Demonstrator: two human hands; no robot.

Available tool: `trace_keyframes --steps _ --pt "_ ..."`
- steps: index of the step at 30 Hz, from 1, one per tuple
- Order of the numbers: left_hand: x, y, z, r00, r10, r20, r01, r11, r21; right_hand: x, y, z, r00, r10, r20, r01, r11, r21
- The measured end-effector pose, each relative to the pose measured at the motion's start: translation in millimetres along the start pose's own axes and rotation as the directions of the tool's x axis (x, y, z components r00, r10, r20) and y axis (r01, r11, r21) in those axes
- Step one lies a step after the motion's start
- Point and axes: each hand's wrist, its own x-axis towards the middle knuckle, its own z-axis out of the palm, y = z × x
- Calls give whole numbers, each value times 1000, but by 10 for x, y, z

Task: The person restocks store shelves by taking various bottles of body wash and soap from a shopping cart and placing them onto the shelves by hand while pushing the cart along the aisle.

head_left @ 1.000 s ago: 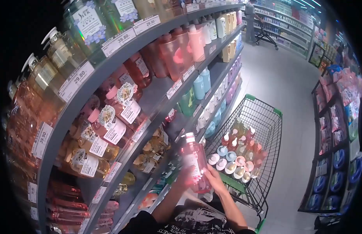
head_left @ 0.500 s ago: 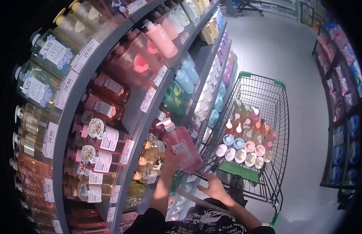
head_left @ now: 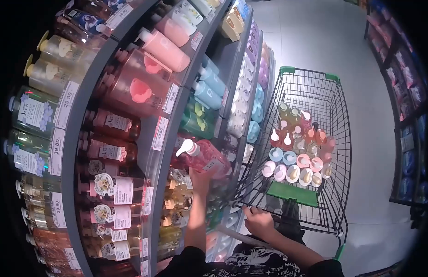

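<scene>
Pink pump bottle [head_left: 205, 157] goes from a two-handed hold to the left hand [head_left: 201, 179] alone, now out at the shelf [head_left: 151, 174] front. Right hand [head_left: 260, 223] off it, now curled near the shopping cart [head_left: 293, 194].

Cool white light, seemingly from overhead, lies palest on the aisle floor [head_left: 306, 46] and fades to murk at the right-hand rack [head_left: 403, 106], where packets turn dark and smudgy. Bottles set deep in the left-hand shelf [head_left: 71, 161] sit in shadow, though a green bottle [head_left: 27, 154] at the far left catches bright glints. The held pink bottle [head_left: 208, 159] looks slightly soft; the cart [head_left: 292, 194] is crisper. Everything bows like a fishbowl, shelf edges curving, black swallowing the corners.
</scene>
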Motion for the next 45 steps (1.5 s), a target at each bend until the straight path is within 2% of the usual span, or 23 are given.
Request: trace_keyframes --steps 5,8,9,13,17,20,21,24,25,28,29,32,34,36,37,38,39,40,41,42,43,44,45 --pt "256 -297 51 970 209 -127 -206 978 35 81 25 -34 1000 20 4 -19 999 -44" --pt "338 -572 -47 941 166 -296 -79 955 285 127 72 -62 1000 27 3 -27 999 -39" --pt "394 -771 -130 928 169 -333 -81 961 264 147 82 -76 999 33 8 -32 999 -33" --pt "579 -1082 -374 905 304 -297 -158 889 429 204 129 -60 999 42 -3 -42 999 -18" --pt "743 -1163 -359 911 216 -351 -175 974 145 270 154 -111 999 42 16 -42 999 4" --pt "889 -1203 -355 892 173 -418 -148 985 93 295 183 -89 999 42 1 -42 999 3" --pt "961 -1227 -356 873 222 -433 -194 975 108 308 187 -85 999 41 -6 -41 999 3" --pt "1084 -1281 -424 877 51 -478 -70 997 -23 353 175 -101 999 49 4 -49 999 2" --pt "1120 -1296 -450 892 90 -442 -115 993 -29 372 169 -113 998 54 10 -54 999 0" --pt "1158 -1215 -528 923 10 -385 -9 1000 4 425 183 -65 998 62 -12 -61 998 21" --pt "1178 -1188 -513 919 46 -391 -32 999 42 426 189 -63 998 62 -9 -61 998 30" --pt "1196 -1158 -611 923 -94 -373 129 989 71 491 185 -107 997 71 -10 -70 997 35" --pt "1266 -1458 -797 894 -125 -430 140 990 2 522 163 -154 996 90 -10 -90 996 5" --pt "1307 -1548 -878 837 -245 -490 353 925 140 512 205 -132 997 52 -64 -52 999 3" --pt "1298 -1614 -901 798 -291 -528 387 919 78 518 226 -159 995 41 -93 -41 999 12" --pt "1285 -1671 -847 753 -337 -565 417 909 14 517 231 -218 998 62 8 -62 997 55" --pt "1170 -1315 -537 621 -475 -624 463 864 -197 531 245 -369 993 50 105 -65 989 136" --pt "1007 -1135 -427 645 -569 -510 532 813 -235 584 252 -575 979 25 201 -70 972 224" --pt "800 -938 -189 707 -555 -438 515 829 -217 730 332 -828 906 17 423 -174 926 335" --pt "556 -740 102 761 -535 -368 496 844 -202 861 422 -1061 864 57 500 -280 880 383" --pt "328 -502 358 877 -443 -184 457 889 39 980 581 -1257 881 83 466 -279 886 370" --pt "132 -343 588 929 -369 33 348 901 257 1082 813 -1341 943 135 305 -238 912 333" --pt "-38 -307 733 948 -241 206 125 882 454 1227 1091 -1416 944 247 220 -308 898 314"
